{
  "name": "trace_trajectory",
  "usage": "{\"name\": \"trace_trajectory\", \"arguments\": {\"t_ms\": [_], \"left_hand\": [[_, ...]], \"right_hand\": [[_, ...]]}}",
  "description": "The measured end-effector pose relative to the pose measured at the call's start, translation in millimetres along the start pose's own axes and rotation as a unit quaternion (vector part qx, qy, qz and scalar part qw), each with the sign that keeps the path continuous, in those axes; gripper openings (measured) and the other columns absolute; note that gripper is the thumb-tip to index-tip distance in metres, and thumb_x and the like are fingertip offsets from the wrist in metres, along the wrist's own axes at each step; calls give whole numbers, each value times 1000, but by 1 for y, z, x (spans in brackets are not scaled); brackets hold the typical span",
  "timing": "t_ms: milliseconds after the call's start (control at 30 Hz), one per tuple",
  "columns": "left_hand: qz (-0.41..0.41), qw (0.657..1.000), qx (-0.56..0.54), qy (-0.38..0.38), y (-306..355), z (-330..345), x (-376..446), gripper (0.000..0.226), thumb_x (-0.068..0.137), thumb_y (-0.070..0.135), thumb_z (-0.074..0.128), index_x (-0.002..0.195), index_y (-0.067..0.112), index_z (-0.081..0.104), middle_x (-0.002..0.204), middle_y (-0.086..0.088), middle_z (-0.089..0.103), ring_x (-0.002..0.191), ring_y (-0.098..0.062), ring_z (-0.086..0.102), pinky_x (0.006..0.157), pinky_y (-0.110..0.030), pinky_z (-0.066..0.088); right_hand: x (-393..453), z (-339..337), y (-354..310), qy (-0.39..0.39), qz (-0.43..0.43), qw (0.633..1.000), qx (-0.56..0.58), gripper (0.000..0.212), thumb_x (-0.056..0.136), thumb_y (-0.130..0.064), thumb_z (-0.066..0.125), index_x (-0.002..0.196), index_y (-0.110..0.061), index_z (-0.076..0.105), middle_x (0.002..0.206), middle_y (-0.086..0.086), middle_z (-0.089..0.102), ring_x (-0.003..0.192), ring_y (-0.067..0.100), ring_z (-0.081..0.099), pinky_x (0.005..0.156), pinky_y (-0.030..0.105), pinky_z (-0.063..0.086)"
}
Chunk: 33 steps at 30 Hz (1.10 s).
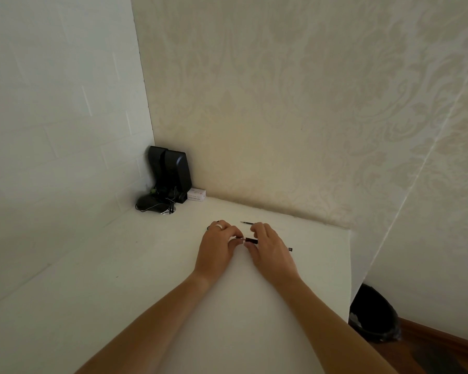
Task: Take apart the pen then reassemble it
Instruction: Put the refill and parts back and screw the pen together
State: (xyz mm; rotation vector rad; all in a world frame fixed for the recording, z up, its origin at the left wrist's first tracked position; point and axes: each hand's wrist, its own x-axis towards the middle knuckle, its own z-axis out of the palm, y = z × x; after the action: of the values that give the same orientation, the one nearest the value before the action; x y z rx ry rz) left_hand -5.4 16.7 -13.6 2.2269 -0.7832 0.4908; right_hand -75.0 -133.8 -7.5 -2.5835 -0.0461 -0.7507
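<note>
Holding a dark pen barrel point(250, 240) between them, the left hand point(217, 245) and the right hand point(271, 248) meet above the middle of the white desk point(119, 279); the fingers of both hands are closed on it, the left at its pale end and the right at its black end. A ring point(219, 226) sits on one finger of the left hand. Just behind the right hand a thin refill point(246, 222) lies flat on the desk, apart from the hands. To the right of the right hand a small black piece point(290, 249) rests on the desk, partly hidden by the hand. A small dark thing shows at the far side of the left hand, but I cannot tell what it is. In the far corner stand two black speakers point(170, 168) with tangled cables point(162, 206), and a small white box point(196, 194) is just beside them. Patterned wallpaper point(308, 103) covers the wall behind, and a white brick wall point(52, 103) is at the left. Beside the desk's right edge, on the wooden floor point(443, 354), stands a black bin point(373, 314).
</note>
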Motion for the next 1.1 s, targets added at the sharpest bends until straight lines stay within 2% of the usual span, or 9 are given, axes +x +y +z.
{"name": "trace_trajectory", "arguments": {"t_ms": [133, 267, 367, 500, 600, 733, 800, 933, 1100], "left_hand": [[-15, 1000, -13, -11, 0, 0, 0, 6, 89, 24, 67, 92, 26, 72, 94, 7, 62, 94, -9, 52, 76, -21, 42], [-25, 1000, -13, -8, -1, -1, 0, 5, 89, 24, 68, 91, 27, 72, 93, 8, 61, 94, -10, 52, 72, -18, 38], [-30, 999, -12, -9, -1, 0, 0, 6, 90, 24, 67, 91, 27, 72, 93, 9, 61, 95, -8, 52, 72, -13, 36], [-32, 999, -18, -16, -1, 0, 1, 7, 90, 23, 67, 91, 27, 73, 93, 8, 62, 94, -9, 54, 72, -15, 39], [-41, 999, -27, -13, -2, 0, 1, 9, 91, 21, 66, 91, 26, 73, 92, 9, 61, 93, -10, 56, 74, -20, 44], [-34, 999, -25, -7, -1, 0, 0, 10, 92, 18, 65, 91, 25, 72, 91, 8, 62, 93, -10, 56, 74, -12, 39], [-20, 1000, -17, -11, 0, 0, 0, 11, 93, 18, 64, 93, 23, 73, 92, 7, 65, 93, -8, 56, 74, -11, 38], [11, 999, 32, -8, 0, 4, 0, 16, 92, 15, 63, 98, 22, 76, 95, 4, 70, 94, -13, 59, 83, -28, 49], [36, 993, 107, 35, 4, 3, -3, 13, 88, 16, 67, 90, 22, 78, 86, 6, 68, 91, -15, 56, 78, -20, 27]], "right_hand": [[0, 0, 2, -6, -10, 1000, -10, 6, 94, -15, 56, 90, -11, 54, 90, 1, 52, 73, 22, 53, 63, 38, 46], [0, 2, 1, 10, -14, 1000, -25, 30, 98, -31, 39, 89, -12, 60, 87, 0, 56, 76, 22, 58, 63, 36, 47], [0, 1, 0, -12, 9, 1000, -2, 16, 95, -23, 55, 108, -14, 53, 106, -2, 54, 87, 19, 58, 69, 34, 47], [0, 1, 3, -13, -13, 1000, -12, 6, 95, -19, 54, 93, -14, 56, 93, -1, 52, 73, 22, 56, 62, 39, 48], [1, 5, 6, -2, -9, 1000, -22, 33, 96, -35, 36, 93, -17, 63, 88, -2, 54, 71, 23, 57, 61, 41, 49], [0, 3, 3, -18, 0, 1000, -13, 20, 95, -26, 56, 113, -19, 57, 103, -1, 60, 89, 22, 61, 72, 39, 51], [0, 2, 3, -25, -6, 1000, -3, 16, 91, -14, 59, 106, -16, 53, 100, 0, 58, 88, 24, 59, 72, 41, 50], [0, 1, 4, 7, -22, 1000, -20, 11, 87, -6, 62, 88, -14, 54, 83, -1, 55, 73, 22, 52, 63, 41, 47], [1, 5, 8, 30, -39, 998, -30, 8, 88, -9, 65, 88, -15, 59, 81, -3, 58, 72, 20, 53, 65, 37, 45]]}}
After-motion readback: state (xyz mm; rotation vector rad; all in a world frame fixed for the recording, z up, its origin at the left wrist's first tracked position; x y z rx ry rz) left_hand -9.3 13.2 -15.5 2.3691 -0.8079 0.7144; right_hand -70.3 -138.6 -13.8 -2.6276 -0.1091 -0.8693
